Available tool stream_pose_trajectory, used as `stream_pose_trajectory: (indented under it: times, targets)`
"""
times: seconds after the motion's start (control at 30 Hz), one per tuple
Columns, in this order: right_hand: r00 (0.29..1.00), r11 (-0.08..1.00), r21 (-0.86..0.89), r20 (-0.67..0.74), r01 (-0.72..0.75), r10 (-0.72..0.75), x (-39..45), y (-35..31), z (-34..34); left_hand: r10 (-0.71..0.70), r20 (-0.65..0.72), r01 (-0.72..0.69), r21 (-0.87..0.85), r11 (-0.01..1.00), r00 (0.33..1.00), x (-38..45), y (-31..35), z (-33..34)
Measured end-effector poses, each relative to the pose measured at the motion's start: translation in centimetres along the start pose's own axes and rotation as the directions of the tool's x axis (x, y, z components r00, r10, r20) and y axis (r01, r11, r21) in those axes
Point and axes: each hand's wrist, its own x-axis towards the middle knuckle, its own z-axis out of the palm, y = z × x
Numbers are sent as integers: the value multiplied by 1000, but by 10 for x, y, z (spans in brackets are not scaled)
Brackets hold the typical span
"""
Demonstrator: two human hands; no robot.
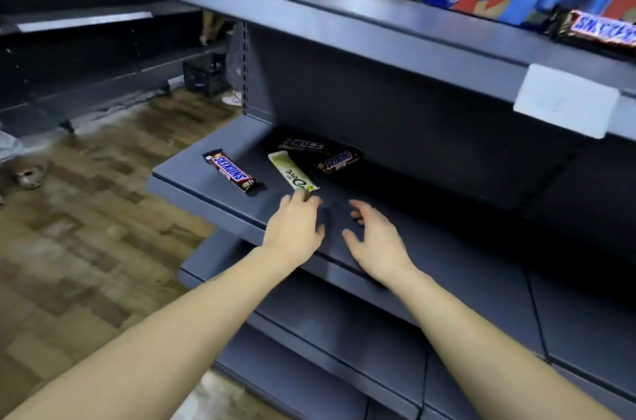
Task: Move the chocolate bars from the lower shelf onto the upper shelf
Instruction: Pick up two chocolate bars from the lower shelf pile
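At the lower shelf's [192, 175] front edge, the left hand [292, 226] pinches the near end of a pale green bar [290, 173]; the right hand [375, 240] hovers, fingers spread, holding nothing. Three dark bars [231, 171] lie beyond. Light, slick wrappers; best gripped mid-length.

Both forearms are bare and extend forward and upward from the bottom of the view, converging slightly. Left hand [294, 225]: back facing up, fingers stretched forward and close together, fingertips [303, 197] at the near end of a light green bar [290, 175]; whether they pinch it cannot be told. Right hand [373, 235]: just beside the left, apart from it, palm turned inward, fingers loosely curled and spread, thumb out toward the left hand, holding nothing.
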Motion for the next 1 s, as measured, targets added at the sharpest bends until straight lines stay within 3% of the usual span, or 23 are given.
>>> stream_pose_trajectory:
  times: [0.17,0.33,0.53,0.77,0.87,0.93,1.0]
  targets:
    - [996,993,-116,-78,35,-44,47,7,21,-3,-123,11,66,998,992,31,-8,25]
    - [998,953,-303,-62,-2,-18,108,1,34,-37,-281,55,56,997,959,45,-11,47]
    - [997,963,-258,-25,-76,73,146,7,37,-11,-318,25,39,999,948,44,-17,49]
    - [974,980,-188,-225,-59,16,117,7,33,-29,-256,30,0,1000,966,43,-16,44]
    - [927,946,-292,-376,-138,19,87,6,28,-40,-260,27,-52,998,965,41,-16,41]
    - [888,935,-257,-447,-244,109,68,9,21,-63,-261,45,-76,996,963,40,-15,40]
    - [836,928,-115,-483,-355,260,55,13,16,-124,-251,106,-84,991,960,40,-14,40]
